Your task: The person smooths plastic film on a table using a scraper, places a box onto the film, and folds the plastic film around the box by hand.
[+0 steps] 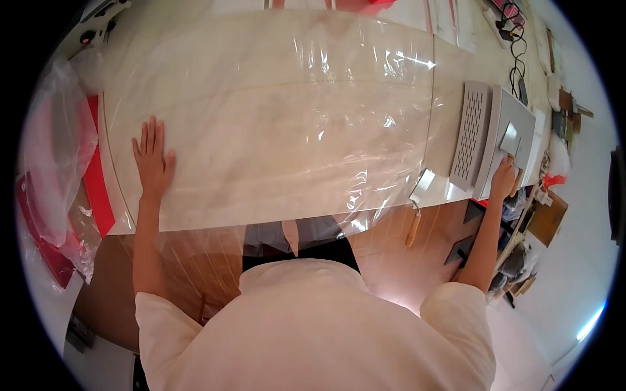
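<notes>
My left hand [154,159] lies flat on a clear plastic sheet [261,130] that covers the pale table, its fingers stretched out and holding nothing. Over on the right, my right hand [505,177] is closed around the wooden handle of a trowel [510,137]. Its shiny metal blade is over the flat grey top of a box-like metal device [497,133] with a slotted side panel; whether the blade touches that top I cannot tell. A second trowel [422,187] lies at the table's front edge, its wooden handle sticking out past the edge.
Bunched clear plastic [59,143] and a red strip [98,169] are at the left edge. Black cables [517,55] run behind the device near a white power strip [497,27]. Shelves with bags and boxes [548,218] stand at the far right.
</notes>
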### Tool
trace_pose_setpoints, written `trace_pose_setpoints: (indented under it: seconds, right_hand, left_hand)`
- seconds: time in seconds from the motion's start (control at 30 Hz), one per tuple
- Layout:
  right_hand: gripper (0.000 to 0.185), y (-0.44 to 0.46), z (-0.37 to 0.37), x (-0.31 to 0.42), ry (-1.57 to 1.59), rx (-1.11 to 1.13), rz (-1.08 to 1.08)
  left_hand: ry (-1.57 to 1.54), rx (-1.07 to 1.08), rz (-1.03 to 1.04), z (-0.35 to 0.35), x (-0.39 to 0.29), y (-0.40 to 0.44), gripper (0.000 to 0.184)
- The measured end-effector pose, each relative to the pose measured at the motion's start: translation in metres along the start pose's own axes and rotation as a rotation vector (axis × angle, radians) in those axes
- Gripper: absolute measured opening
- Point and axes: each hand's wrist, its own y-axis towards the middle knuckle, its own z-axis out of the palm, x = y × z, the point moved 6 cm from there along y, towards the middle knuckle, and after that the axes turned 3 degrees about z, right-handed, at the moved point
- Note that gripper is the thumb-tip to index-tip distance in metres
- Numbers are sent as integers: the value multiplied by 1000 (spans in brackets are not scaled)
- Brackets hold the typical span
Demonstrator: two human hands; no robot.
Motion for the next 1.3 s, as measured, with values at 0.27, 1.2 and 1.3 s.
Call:
trace_pose_setpoints:
  seconds: [0.27, 1.2, 1.3]
  right_hand:
    - [33, -203, -17, 232, 577, 337, -429]
    - [22, -406, -16, 402, 575, 604, -593]
    - [21, -418, -19, 414, 610, 621, -622]
  left_hand:
    - [-27, 5, -25, -2, 0, -2, 66]
    - [-37, -28, -38, -2, 1, -2, 65]
    - [-38, -20, -43, -3, 1, -2, 66]
